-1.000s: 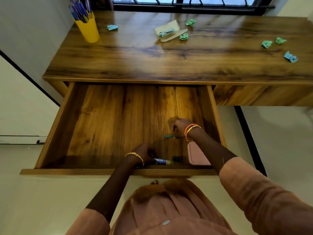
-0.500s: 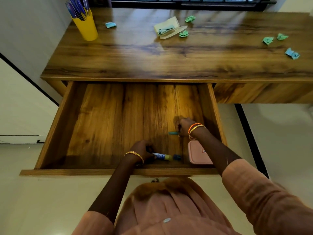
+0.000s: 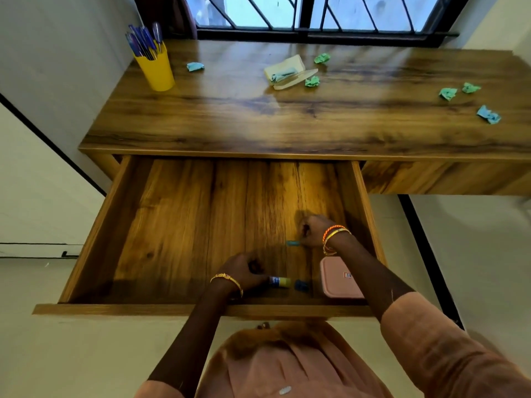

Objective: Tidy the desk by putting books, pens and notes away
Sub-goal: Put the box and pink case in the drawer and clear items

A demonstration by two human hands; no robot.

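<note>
Left hand (image 3: 244, 271) grips the yellow-and-blue marker (image 3: 280, 281), lying crosswise along the wooden drawer (image 3: 178, 225)'s front edge; right hand (image 3: 314, 229) pinches a small teal piece (image 3: 292, 243).

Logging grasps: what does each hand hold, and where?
Left hand grips the glue stick by its left end; right hand pinches a small teal piece at its right end.

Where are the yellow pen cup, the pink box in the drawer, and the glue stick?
yellow pen cup (image 3: 156, 71), head view, front of its wall
pink box (image 3: 339, 278), head view, middle of its lid
glue stick (image 3: 280, 281), head view, its yellow barrel
</note>
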